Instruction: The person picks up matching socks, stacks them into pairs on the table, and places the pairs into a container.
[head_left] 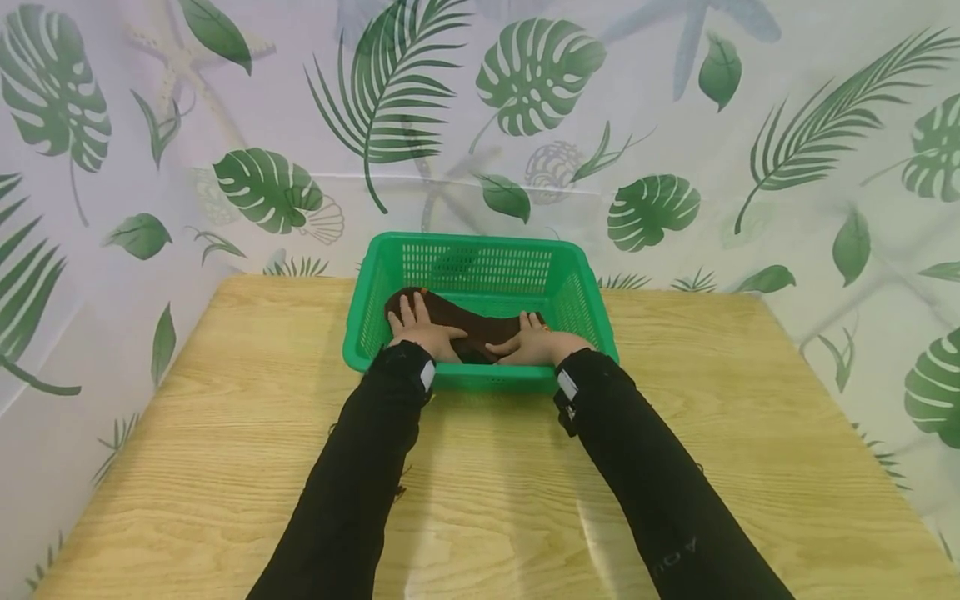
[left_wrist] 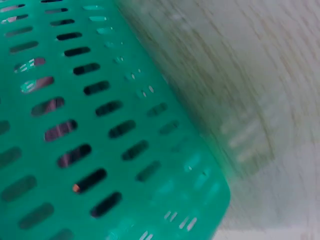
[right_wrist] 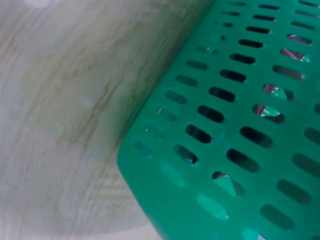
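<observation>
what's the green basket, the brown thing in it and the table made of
Basket: looks like moulded plastic, slightly glossy, with rows of punched slots. Brown thing: probably soft cloth, matte, sagging flat under both hands. Table: pale wood grain, smooth with a sheen, perhaps laminate.

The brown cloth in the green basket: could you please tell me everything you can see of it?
The brown cloth is dark brown, soft-looking fabric, lying flat and spread across the floor of the green basket, which stands on the wooden table. A small orange spot shows at its far left edge. The left hand rests flat on its left part and the right hand on its right part, fingers straight. Its near edge is hidden behind the basket's front wall.
</observation>
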